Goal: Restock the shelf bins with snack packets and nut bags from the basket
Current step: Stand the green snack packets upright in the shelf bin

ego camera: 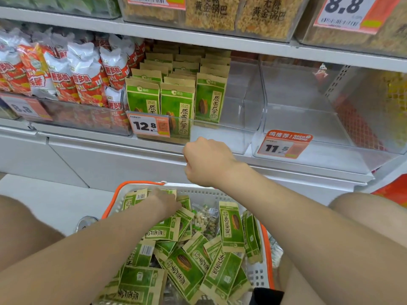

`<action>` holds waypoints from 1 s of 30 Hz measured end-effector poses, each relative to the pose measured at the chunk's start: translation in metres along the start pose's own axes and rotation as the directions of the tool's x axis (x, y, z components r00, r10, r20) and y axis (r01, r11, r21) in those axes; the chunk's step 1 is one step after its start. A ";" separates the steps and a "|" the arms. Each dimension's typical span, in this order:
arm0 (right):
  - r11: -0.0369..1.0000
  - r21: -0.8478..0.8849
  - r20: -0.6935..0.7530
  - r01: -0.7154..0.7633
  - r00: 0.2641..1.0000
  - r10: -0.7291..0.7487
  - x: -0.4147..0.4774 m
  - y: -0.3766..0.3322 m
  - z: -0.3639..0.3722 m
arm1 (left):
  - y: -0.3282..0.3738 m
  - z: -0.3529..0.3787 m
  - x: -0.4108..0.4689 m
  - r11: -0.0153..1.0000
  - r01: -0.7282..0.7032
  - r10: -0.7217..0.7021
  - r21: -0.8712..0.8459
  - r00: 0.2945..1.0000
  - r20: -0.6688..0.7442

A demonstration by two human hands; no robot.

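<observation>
A white basket with an orange rim (132,186) sits between my knees, full of green seed packets (231,225), with a clear nut bag (204,219) among them. My left hand (165,201) reaches into the basket's far side, fingertips at the top edge of a green packet; motion blur hides the grip. My right hand (207,161) hovers above the basket, just below the clear shelf bin (242,119), fingers curled into a fist with nothing visible in it. That bin holds rows of upright green packets (210,100) on its left; its right part is bare.
Right of it stands an empty clear bin (297,119) with an 11.5 price tag (284,146). Red-and-white snack bags (83,78) fill the bin on the left. A shelf board (198,38) overhangs the bins. My knees flank the basket.
</observation>
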State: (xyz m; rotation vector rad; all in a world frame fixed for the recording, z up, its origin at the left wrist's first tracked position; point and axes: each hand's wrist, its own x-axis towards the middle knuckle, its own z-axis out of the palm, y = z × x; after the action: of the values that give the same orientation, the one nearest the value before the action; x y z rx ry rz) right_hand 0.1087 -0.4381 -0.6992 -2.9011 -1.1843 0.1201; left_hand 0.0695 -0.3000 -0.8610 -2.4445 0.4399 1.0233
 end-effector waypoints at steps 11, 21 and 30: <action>0.999 0.009 0.113 -0.040 0.993 0.038 0.005 -0.004 -0.018 | -0.021 -0.021 -0.005 0.985 0.083 -0.035 0.150 0.955 -0.296; 0.989 -0.137 0.402 -0.048 0.910 0.099 -0.010 0.018 -0.027 | -0.039 -0.076 -0.056 0.798 -0.220 -0.185 -0.562 0.797 -0.575; 0.950 0.203 0.280 -0.235 0.944 0.174 -0.009 0.044 -0.051 | -0.034 -0.110 -0.094 -0.069 -0.471 -0.690 -0.879 0.659 -0.300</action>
State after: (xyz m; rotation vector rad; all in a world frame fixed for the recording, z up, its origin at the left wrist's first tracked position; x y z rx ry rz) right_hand 0.1371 -0.4742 -0.6490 -2.8474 -0.8146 0.6153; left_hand 0.0861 -0.3170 -0.7139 -4.1858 -0.9106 -0.2924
